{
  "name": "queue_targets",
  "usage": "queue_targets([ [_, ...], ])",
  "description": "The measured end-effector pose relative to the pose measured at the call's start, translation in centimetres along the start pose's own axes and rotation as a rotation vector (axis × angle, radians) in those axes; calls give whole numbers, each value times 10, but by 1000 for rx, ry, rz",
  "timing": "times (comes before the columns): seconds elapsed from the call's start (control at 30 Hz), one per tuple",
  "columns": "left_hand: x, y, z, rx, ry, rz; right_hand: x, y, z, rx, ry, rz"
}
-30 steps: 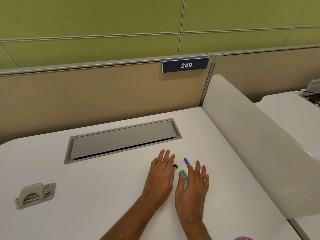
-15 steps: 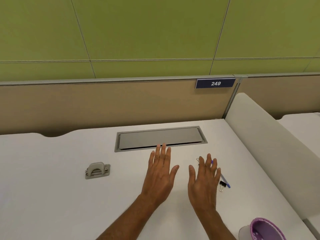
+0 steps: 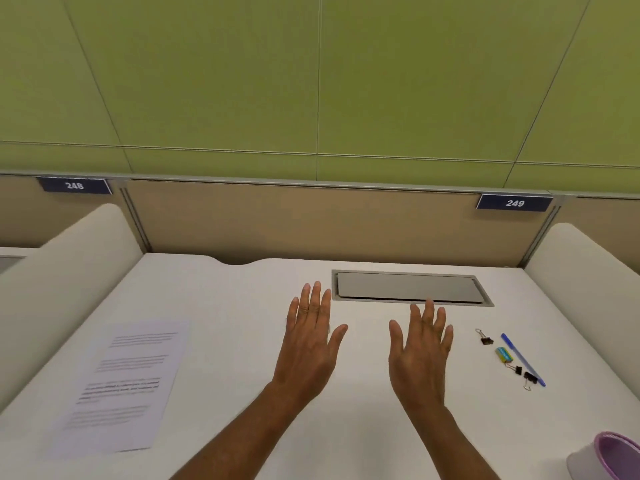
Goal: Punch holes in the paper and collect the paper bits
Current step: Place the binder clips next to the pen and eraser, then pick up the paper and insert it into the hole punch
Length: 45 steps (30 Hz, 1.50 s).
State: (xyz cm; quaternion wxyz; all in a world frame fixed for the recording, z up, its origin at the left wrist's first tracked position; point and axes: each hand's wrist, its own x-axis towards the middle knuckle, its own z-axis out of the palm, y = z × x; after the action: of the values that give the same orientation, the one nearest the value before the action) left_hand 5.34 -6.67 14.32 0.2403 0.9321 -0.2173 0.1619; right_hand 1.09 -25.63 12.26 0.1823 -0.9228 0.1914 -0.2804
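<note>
A printed sheet of paper (image 3: 124,386) lies flat on the white desk (image 3: 235,341), at the left. My left hand (image 3: 310,344) hovers palm down over the middle of the desk, fingers spread, holding nothing. My right hand (image 3: 419,351) hovers beside it in the same way, a hand's width to the right. A purple-rimmed cup (image 3: 614,455) shows at the lower right corner. No hole punch is visible; the spot where it lay is covered by my left hand.
A grey cable hatch (image 3: 412,287) is set into the desk beyond my hands. To the right lie a blue pen (image 3: 523,360), a small eraser (image 3: 504,354) and binder clips (image 3: 486,337). White dividers (image 3: 52,289) flank the desk.
The view swung left, bringing the paper into sight. My hands moved apart. The grey hole punch seen left of my left hand earlier is now out of sight.
</note>
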Motion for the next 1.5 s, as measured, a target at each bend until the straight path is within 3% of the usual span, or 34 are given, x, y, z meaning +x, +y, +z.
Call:
queue_targets([
  [0.3,-31,-43,-57,107,114,-90,-15,-74,-9,51,-30,-141],
  [0.8,-72,-68,-77,151,156,-210,-50,-102,-1,110,-114,-253],
  [1.2,-115,-219,-81,151,91,-354,-114,-199,95,152,-276,-288],
  [1.5,-152,-325,-82,109,32,-539,-179,-270,183,158,-494,-467],
])
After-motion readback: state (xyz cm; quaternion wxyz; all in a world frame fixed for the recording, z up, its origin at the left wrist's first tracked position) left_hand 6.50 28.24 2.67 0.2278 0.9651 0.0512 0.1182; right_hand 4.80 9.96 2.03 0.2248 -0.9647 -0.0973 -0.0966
